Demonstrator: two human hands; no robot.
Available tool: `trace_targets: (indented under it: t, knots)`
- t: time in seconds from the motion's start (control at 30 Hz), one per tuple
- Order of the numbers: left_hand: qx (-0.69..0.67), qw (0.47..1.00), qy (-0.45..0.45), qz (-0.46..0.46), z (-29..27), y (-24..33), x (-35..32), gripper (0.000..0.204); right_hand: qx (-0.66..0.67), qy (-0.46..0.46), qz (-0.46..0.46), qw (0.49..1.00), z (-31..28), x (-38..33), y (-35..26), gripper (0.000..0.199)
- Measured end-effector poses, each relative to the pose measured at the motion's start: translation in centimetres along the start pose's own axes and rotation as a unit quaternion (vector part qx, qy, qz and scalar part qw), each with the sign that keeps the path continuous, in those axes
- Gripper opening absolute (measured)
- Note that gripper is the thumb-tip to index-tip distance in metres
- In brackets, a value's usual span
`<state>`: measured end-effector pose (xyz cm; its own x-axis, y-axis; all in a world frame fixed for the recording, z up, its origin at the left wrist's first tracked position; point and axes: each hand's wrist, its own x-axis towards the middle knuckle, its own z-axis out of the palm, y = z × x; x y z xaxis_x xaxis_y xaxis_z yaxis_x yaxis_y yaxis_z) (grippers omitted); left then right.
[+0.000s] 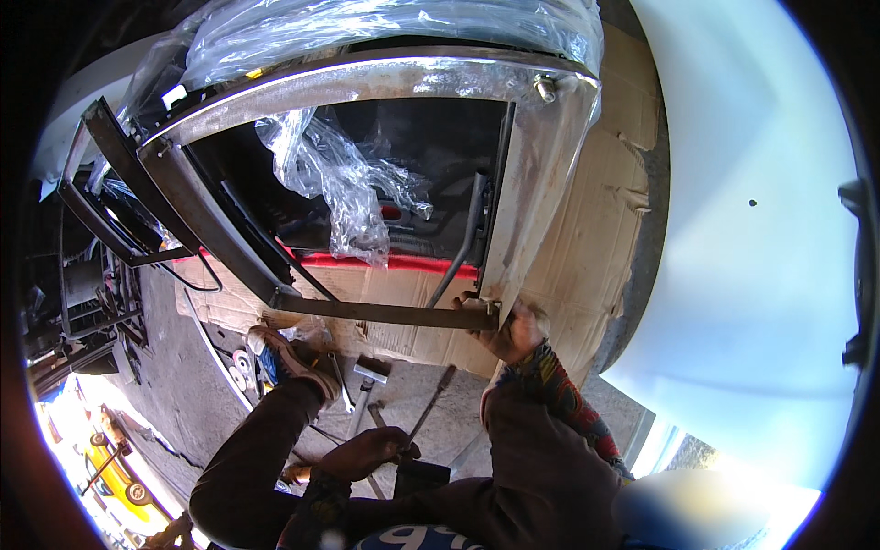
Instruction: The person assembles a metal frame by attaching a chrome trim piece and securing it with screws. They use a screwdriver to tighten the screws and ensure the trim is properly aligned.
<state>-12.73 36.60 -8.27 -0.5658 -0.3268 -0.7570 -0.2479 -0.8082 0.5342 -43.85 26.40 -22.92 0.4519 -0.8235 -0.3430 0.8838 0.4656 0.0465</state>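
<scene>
A rusty steel frame (385, 313) of welded bars stands in front of me, with a bolt (544, 88) at its far right corner. My right hand (515, 335) is at the near right corner, its fingers curled round the bar's end beside a small bolt. Lower down, my left hand (367, 454) is closed near my lap; whatever its fingers hold is hidden. Close to those fingers lies the lower end of a thin dark rod (433, 403). On the floor are a hammer (370, 370) and a wrench (343, 383).
Clear plastic wrap (394, 23) covers the far side and hangs inside the frame. Flattened cardboard (587, 238) lies beneath. A large white panel (742, 229) stands on the right. Another metal frame (92, 197) and stacked metal parts (82, 284) are at left. My shoe (289, 362) rests near the cardboard edge.
</scene>
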Motion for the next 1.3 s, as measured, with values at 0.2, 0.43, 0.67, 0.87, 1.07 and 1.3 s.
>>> trace_targets:
  t: [0.2,0.43,0.67,0.87,1.07,1.3]
  knots:
    - [0.036,0.999,0.025,-0.015,1.0,3.0,0.1,0.042,0.012,0.032,-0.011,0.999,-2.4,-0.2,0.1,0.069]
    - [0.176,0.953,0.235,-0.068,3.1,6.2,0.9,0.055,0.008,0.005,-0.001,1.0,-2.6,0.0,0.1,0.066]
    - [0.249,0.916,0.295,0.106,2.9,6.5,-0.1,0.027,-0.003,0.059,-0.01,0.998,-1.2,-0.1,-0.1,0.066]
    - [-0.02,0.987,0.159,0.026,3.3,7.5,0.0,0.027,0.003,0.047,-0.013,0.999,-0.9,0.0,0.1,0.066]
    - [-0.139,0.988,-0.041,0.058,4.4,9.6,1.7,0.034,-0.025,0.024,0.003,0.999,-0.5,-0.1,-0.1,0.07]
    - [-0.102,0.988,-0.057,0.098,6.9,10.1,4.0,0.029,-0.054,0.027,0.003,0.998,-1.0,-0.2,-0.3,0.073]
